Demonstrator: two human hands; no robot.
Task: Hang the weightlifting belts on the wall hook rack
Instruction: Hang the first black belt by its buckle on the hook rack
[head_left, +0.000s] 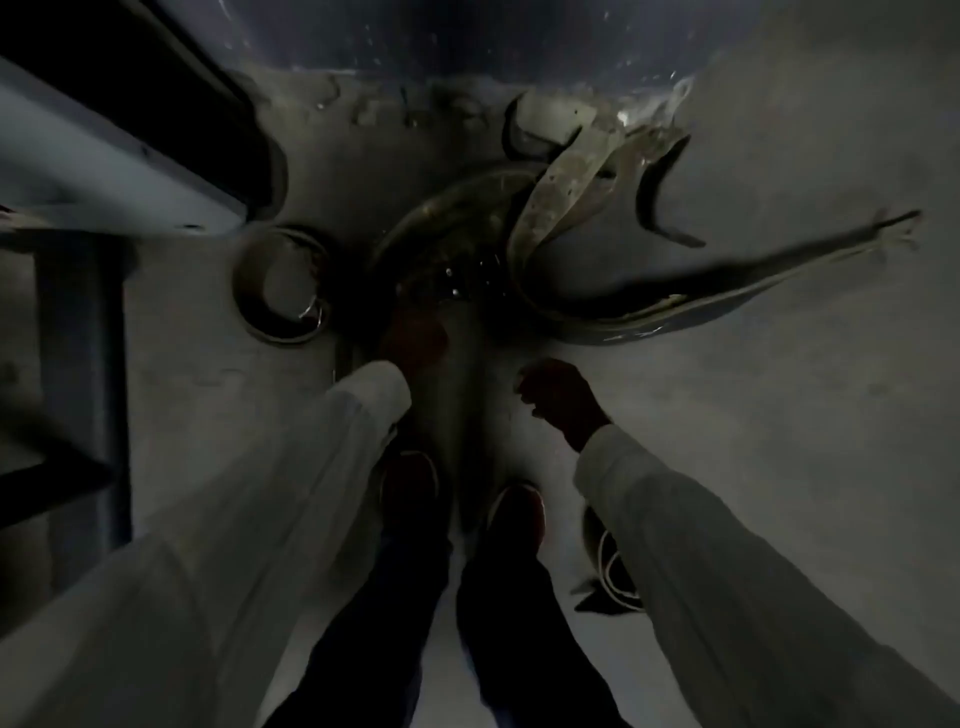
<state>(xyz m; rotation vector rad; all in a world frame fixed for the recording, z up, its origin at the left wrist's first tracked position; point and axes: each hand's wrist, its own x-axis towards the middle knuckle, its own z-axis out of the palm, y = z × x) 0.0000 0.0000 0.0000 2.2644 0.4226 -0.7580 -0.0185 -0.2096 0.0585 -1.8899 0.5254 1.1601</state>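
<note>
Open floor (779, 415) right of the belt heap (550, 208); metal frame (104, 171) (dark, blurred) crowds the left.

Very dim and grainy throughout, colours nearly gone. Palest on the sleeves (291, 493) and the floor (779, 426) at right; source of light not to be told. Small glints on the belts (545, 218) (mere specks, faint). Deep shadow along the frame (104, 156) at left. Heavy blur on the left hand (413, 338). Straight lines bowed toward the edges, corners murky.
</note>
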